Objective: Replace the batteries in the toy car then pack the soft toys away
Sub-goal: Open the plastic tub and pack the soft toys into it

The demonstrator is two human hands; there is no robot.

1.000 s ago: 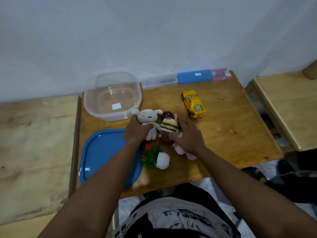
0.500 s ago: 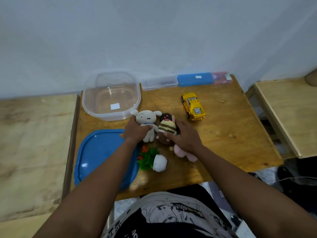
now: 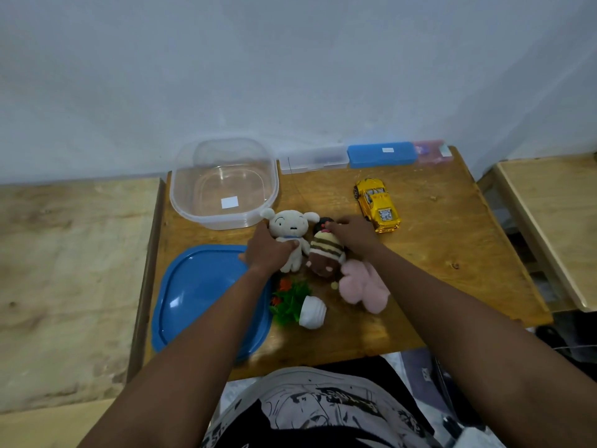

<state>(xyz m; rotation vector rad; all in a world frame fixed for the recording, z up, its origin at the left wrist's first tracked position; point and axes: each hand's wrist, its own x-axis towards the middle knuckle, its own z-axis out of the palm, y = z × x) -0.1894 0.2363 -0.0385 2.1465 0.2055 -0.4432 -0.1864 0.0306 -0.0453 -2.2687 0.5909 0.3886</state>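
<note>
A white dog soft toy (image 3: 288, 225) lies in the middle of the wooden table (image 3: 436, 253), and my left hand (image 3: 268, 252) grips its body from the left. Beside it lies a brown soft toy with a striped top (image 3: 324, 253). My right hand (image 3: 353, 234) curls over that toy's dark head from the right. A pink soft toy (image 3: 363, 287) lies just below my right wrist. The yellow toy car (image 3: 377, 205) stands right of my right hand, untouched. An open clear plastic container (image 3: 223, 185) sits at the back left.
A blue lid (image 3: 197, 299) lies at the front left, partly under my left forearm. A small fake plant in a white pot (image 3: 302, 307) lies tipped over near the front edge. Clear (image 3: 312, 160), blue (image 3: 381, 154) and pink (image 3: 433, 151) boxes line the wall.
My right hand has slid forward off the pink soft toy onto the striped toy's head, uncovering the pink one. My left hand keeps its grip on the white dog.
</note>
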